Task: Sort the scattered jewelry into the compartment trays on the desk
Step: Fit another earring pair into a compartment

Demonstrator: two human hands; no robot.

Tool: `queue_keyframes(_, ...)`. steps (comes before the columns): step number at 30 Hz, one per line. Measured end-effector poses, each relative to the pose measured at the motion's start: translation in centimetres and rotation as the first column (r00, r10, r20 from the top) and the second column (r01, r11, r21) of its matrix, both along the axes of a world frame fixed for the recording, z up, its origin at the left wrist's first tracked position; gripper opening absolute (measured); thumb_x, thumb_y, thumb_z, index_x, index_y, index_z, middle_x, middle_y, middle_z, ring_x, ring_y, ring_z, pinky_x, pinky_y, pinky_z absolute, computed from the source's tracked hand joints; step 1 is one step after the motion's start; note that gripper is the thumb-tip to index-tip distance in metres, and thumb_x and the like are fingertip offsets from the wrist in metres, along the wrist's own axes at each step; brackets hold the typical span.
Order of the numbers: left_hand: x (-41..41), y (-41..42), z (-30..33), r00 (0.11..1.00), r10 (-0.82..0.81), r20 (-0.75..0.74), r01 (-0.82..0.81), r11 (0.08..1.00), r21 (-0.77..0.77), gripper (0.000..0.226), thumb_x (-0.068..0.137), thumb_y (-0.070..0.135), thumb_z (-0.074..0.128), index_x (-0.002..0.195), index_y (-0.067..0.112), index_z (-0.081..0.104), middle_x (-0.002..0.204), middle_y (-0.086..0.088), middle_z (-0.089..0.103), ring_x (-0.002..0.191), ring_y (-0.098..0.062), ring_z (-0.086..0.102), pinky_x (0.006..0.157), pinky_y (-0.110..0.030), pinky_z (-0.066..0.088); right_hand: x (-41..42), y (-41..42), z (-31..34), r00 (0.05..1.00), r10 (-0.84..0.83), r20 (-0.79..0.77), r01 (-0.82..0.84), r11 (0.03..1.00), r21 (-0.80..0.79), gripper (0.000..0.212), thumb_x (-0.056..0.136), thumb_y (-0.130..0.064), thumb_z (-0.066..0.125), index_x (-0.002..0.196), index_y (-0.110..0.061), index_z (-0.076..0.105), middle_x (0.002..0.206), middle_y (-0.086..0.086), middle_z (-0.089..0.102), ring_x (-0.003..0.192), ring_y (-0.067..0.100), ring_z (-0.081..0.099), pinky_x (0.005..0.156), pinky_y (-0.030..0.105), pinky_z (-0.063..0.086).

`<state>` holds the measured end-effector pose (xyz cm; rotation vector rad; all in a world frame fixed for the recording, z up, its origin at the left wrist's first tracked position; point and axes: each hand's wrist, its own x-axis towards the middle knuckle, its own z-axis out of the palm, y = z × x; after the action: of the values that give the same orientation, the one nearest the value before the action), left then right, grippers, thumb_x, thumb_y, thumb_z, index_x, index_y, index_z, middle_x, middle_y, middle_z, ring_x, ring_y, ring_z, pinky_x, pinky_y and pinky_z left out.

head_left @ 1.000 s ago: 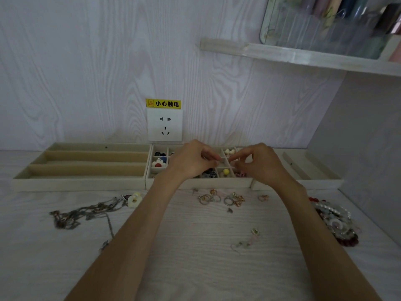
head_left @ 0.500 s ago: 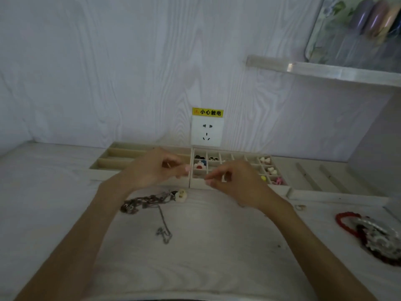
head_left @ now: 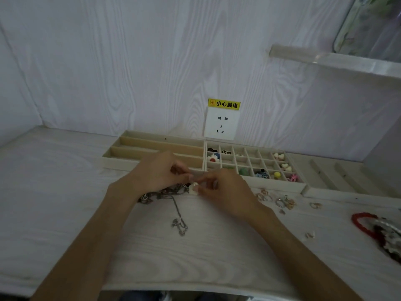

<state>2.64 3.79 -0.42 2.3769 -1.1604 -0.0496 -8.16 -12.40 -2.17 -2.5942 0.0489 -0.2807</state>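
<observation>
A tangle of silver chain necklaces (head_left: 161,195) lies on the desk with a white pendant (head_left: 193,188) at its right end. My right hand (head_left: 225,190) pinches that pendant with thumb and forefinger. My left hand (head_left: 156,172) is curled over the chains just left of the pendant; whether its fingertips pinch the chain is hidden. One loose chain end (head_left: 179,224) trails toward me. Behind the hands stand a long-slot tray (head_left: 152,148) and a small-compartment tray (head_left: 251,164) holding earrings and charms.
Several rings (head_left: 280,200) lie scattered right of my right hand. A red bead bracelet (head_left: 362,222) and a pile of bracelets (head_left: 390,237) sit at the right edge. A third tray (head_left: 338,181) stands far right. A wall socket (head_left: 221,124) is behind the trays.
My view and both hands have shifted left, from the compartment tray down to the chain tangle. My right hand has taken hold of the white pendant.
</observation>
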Motion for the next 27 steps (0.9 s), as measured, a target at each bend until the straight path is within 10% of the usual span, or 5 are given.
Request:
queue_keyframes(9, -1.2, -0.3, 1.6, 0.903, 0.001, -0.43, -0.169, 0.921, -0.351, 0.037, 0.095, 0.041, 0.045, 0.089, 0.018, 0.074, 0.078, 0.006, 0.075, 0.062, 0.0, 0.064, 0.056, -0.013, 0.043, -0.4, -0.6, 2.4, 0.971, -0.066, 0.229, -0.092, 0.782, 0.616, 0.021, 0.071, -0.001, 0.077, 0.089, -0.008, 0.07, 0.082, 0.001, 0.072, 0.075, 0.007, 0.069, 0.071, 0.014, 0.053)
queue_keyframes(21, -2.3, -1.9, 1.3, 0.594, -0.129, -0.794, -0.297, 0.882, -0.366, 0.025, 0.081, 0.024, 0.07, 0.105, 0.026, 0.072, 0.092, 0.011, 0.074, 0.081, 0.007, 0.065, 0.064, -0.015, 0.045, -0.7, -1.2, 2.4, 0.947, -0.12, 0.298, -0.076, 0.818, 0.57, 0.022, 0.083, 0.004, 0.064, 0.096, -0.011, 0.073, 0.092, 0.003, 0.074, 0.085, 0.009, 0.07, 0.077, 0.018, 0.054)
queue_keyframes(27, -3.6, -5.1, 2.0, 0.561, -0.268, -0.783, -0.328, 0.796, -0.508, 0.023, 0.084, 0.018, 0.068, 0.107, 0.018, 0.071, 0.092, 0.002, 0.075, 0.083, -0.005, 0.07, 0.068, -0.016, 0.055, -2.5, -4.4, 4.3, 0.976, -0.213, 0.042, 0.09, 0.574, 0.814, 0.022, 0.088, -0.011, 0.061, 0.109, -0.008, 0.067, 0.094, 0.008, 0.073, 0.084, 0.016, 0.07, 0.077, 0.022, 0.057)
